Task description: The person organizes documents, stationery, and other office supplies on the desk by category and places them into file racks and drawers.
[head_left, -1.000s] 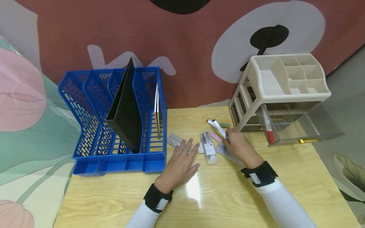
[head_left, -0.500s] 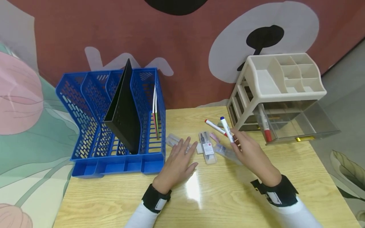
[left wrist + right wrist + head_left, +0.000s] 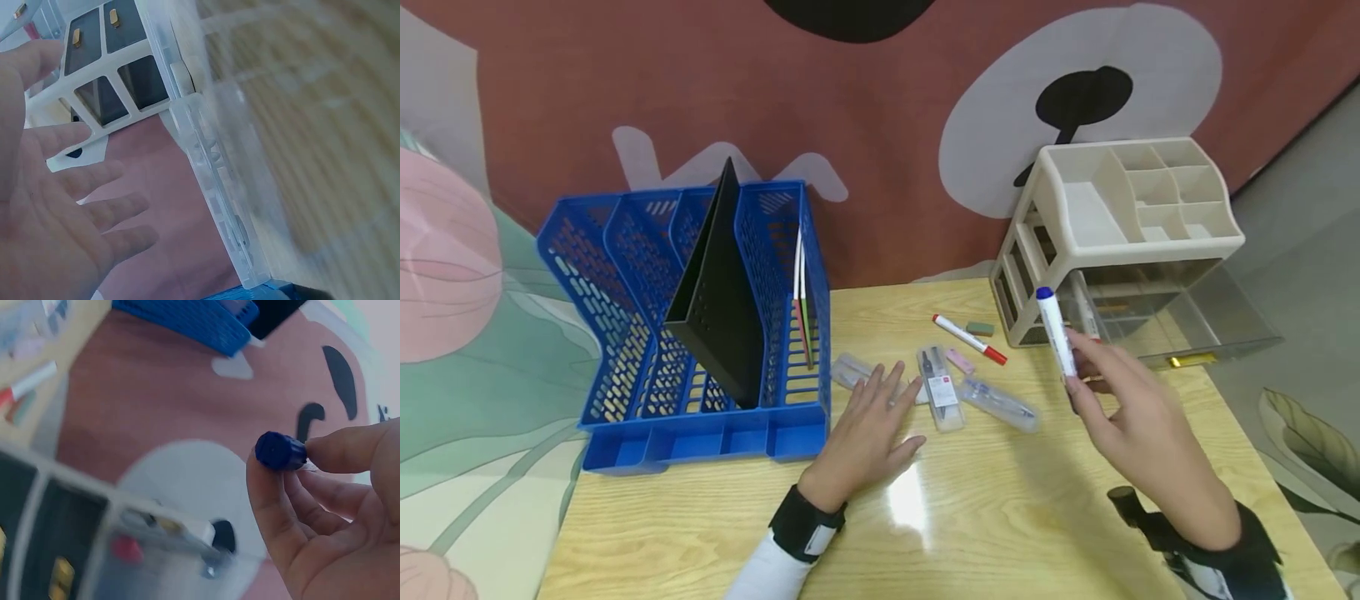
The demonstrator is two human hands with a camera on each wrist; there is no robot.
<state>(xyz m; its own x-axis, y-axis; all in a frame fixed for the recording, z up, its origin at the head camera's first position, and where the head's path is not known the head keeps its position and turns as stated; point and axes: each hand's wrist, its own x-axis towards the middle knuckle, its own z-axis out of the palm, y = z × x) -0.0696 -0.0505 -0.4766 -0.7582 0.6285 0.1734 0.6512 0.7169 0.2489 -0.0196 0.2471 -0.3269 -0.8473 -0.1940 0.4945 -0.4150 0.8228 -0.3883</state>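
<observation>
My right hand pinches a white marker with a blue cap between thumb and fingers, raised in front of the pulled-out clear drawer. In the right wrist view, the marker's blue end faces the camera. My left hand lies palm down with fingers spread, close to a clear plastic case and a small white block; whether it touches them is hard to tell. To its right lie a labelled clear case and another clear case.
A red-capped marker, a green eraser and a pink eraser lie near the white organizer. Inside its drawer stands another marker, partly hidden. At left, a blue file rack holds a black folder.
My right hand has lifted the blue-capped marker off the table and carried it right, toward the drawer. The red-capped marker stays behind on the table. My left hand keeps its place.
</observation>
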